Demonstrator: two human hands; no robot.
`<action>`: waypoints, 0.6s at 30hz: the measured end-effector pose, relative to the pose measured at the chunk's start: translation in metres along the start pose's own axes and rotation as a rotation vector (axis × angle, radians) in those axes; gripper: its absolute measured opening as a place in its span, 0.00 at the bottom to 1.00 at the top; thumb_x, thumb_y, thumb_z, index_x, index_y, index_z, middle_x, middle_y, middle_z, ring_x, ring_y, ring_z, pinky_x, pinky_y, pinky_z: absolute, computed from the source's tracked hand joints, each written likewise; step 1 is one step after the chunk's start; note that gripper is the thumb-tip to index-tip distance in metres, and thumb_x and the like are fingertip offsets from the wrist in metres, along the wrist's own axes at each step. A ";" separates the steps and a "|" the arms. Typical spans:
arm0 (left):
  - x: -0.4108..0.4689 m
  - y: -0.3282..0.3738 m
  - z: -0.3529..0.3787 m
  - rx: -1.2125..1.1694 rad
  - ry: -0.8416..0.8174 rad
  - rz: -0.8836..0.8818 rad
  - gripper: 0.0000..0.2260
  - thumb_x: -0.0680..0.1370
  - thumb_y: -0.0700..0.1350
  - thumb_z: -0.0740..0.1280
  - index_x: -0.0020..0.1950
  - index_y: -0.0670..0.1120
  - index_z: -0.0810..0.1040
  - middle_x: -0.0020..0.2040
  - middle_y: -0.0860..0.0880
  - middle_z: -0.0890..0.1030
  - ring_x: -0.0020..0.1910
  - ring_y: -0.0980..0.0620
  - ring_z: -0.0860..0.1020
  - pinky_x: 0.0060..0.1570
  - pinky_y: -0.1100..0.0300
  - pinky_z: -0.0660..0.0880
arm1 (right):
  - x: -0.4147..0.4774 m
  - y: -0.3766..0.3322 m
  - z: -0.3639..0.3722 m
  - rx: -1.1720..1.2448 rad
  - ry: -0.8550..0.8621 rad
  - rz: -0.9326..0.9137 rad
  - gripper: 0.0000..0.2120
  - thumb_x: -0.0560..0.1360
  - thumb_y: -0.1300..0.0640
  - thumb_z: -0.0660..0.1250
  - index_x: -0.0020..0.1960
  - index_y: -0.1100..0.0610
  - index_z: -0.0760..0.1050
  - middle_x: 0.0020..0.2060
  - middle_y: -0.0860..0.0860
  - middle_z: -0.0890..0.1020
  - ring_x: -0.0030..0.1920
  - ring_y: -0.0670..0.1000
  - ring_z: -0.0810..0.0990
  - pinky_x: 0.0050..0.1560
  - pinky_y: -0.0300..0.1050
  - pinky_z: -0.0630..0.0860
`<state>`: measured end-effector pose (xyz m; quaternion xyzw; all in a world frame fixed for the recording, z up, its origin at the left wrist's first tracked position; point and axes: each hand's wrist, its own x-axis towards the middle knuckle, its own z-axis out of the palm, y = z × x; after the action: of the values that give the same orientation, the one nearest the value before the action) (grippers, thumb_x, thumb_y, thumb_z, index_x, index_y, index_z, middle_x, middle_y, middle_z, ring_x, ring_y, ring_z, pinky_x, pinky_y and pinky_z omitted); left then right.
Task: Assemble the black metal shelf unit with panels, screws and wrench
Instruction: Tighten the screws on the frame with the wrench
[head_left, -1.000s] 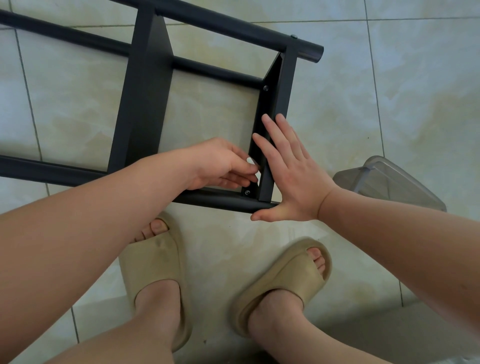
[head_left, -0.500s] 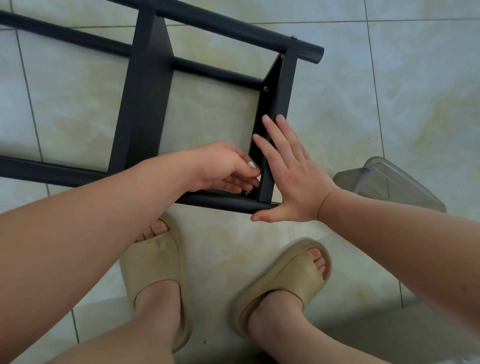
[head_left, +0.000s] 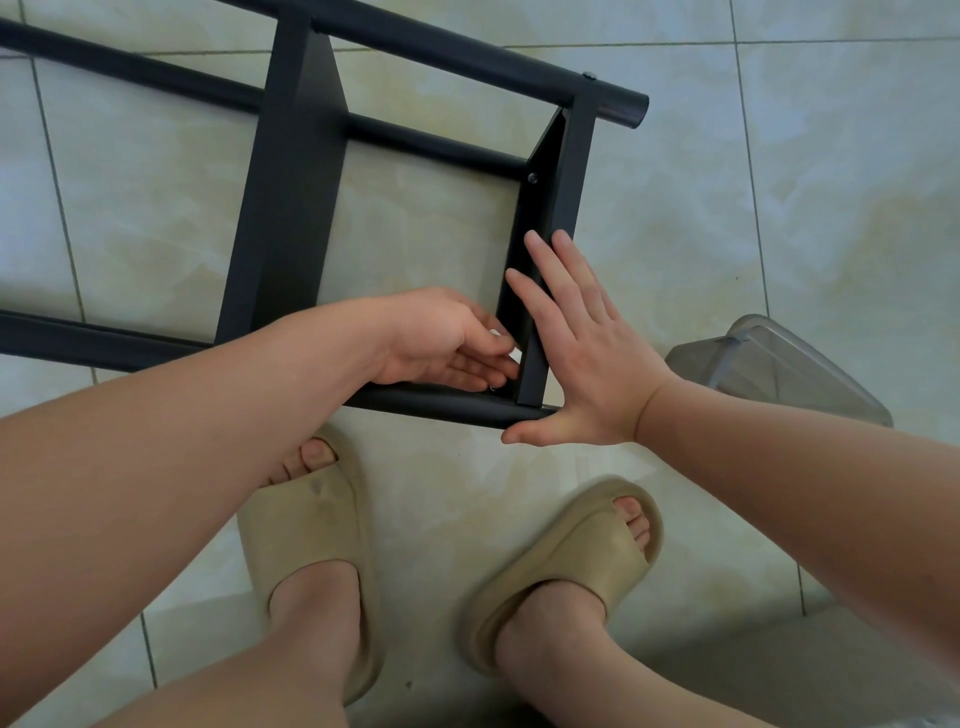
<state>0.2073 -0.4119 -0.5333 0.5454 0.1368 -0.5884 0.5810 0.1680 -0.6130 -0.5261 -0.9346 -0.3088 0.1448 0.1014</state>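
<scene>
Closest to the camera, two feet in beige slippers (head_left: 311, 530) stand on the tiled floor (head_left: 805, 182). Just beyond the toes, the black shelf unit (head_left: 291, 182) lies on its side. The left hand (head_left: 441, 338) has curled fingers that pinch a small pale piece (head_left: 514, 356) against the inner face of the end panel (head_left: 550, 197), near the lower tube (head_left: 441, 402). What that piece is cannot be told. The right hand (head_left: 587, 358) is spread flat, with straight fingers pressing the panel's outer side and the thumb at the tube's end. A clear plastic container (head_left: 779, 369) sits right of the wrist. Farther up the panel, a screw (head_left: 532, 178) shows.
</scene>
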 end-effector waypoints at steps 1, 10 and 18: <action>0.000 0.000 0.000 0.011 -0.002 0.002 0.05 0.81 0.39 0.65 0.46 0.43 0.78 0.42 0.46 0.85 0.43 0.51 0.83 0.50 0.58 0.79 | 0.000 0.000 0.000 0.000 -0.001 0.000 0.61 0.66 0.19 0.59 0.80 0.65 0.54 0.81 0.63 0.48 0.81 0.64 0.42 0.79 0.65 0.50; -0.002 0.001 -0.002 0.132 -0.012 0.040 0.06 0.81 0.38 0.64 0.45 0.44 0.77 0.39 0.47 0.84 0.39 0.53 0.81 0.48 0.60 0.77 | 0.000 0.000 0.000 0.000 0.002 -0.002 0.62 0.66 0.19 0.59 0.80 0.65 0.54 0.81 0.63 0.48 0.81 0.64 0.42 0.79 0.66 0.50; -0.004 -0.002 -0.005 0.282 -0.007 0.093 0.06 0.81 0.38 0.64 0.46 0.44 0.78 0.41 0.47 0.84 0.42 0.53 0.81 0.49 0.59 0.77 | 0.000 0.000 0.001 0.000 0.002 0.000 0.61 0.66 0.20 0.60 0.80 0.65 0.54 0.81 0.63 0.48 0.81 0.64 0.42 0.79 0.66 0.50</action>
<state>0.2072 -0.4056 -0.5329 0.6251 0.0254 -0.5763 0.5259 0.1679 -0.6126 -0.5267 -0.9347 -0.3088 0.1438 0.1018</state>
